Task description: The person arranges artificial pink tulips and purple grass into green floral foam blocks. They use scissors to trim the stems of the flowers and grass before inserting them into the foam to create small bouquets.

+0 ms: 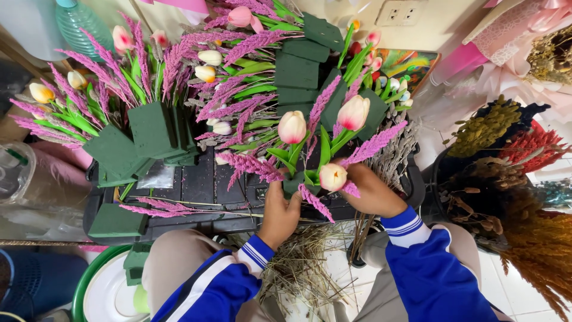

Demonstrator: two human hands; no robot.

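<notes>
Gripping a foam block [293,183], both hands [279,214] [372,192] clamp it, tulips [292,127] pointing upward.

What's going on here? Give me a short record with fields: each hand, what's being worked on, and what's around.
left hand: grips the green foam block from the side
right hand: on the block's other side, among the stems
in the block: pale pink tulips, purple plume sprigs
behind: more filled foam blocks on a black tray
right side: dried bunches

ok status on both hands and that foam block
Left hand grips green foam block. Right hand by a pink tulip in it. Pink plume stems crowd around.
</notes>
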